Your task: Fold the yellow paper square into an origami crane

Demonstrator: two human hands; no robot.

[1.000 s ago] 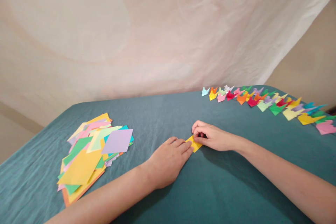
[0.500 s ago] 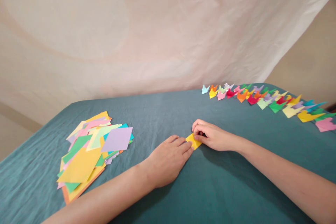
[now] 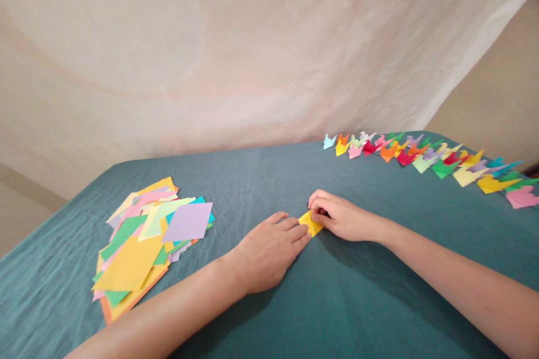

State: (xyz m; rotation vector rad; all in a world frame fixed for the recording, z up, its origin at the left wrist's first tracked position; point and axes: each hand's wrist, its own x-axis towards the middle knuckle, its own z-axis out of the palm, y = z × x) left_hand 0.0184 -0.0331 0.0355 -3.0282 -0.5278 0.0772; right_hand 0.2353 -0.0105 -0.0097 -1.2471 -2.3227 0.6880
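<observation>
A small folded piece of yellow paper (image 3: 312,226) lies on the dark green cloth between my two hands. My left hand (image 3: 272,249) rests palm down at its left end, its fingertips holding the paper against the cloth; the thumb is hidden. From the right, my right hand (image 3: 339,217) pinches the paper's upper right part between thumb and curled fingers. The fingers cover part of the paper, so its full folded shape is hidden.
To the left spreads a loose pile of coloured paper sheets (image 3: 126,263), with a lilac sheet (image 3: 188,222) on top. Rows of small folded paper cranes (image 3: 444,168) stand along the back right of the cloth-covered table (image 3: 261,179). A pale curtain (image 3: 252,67) hangs behind.
Both hands and the yellow paper stay almost in place. The left hand has shifted very slightly upward in view, along with a small camera movement.
</observation>
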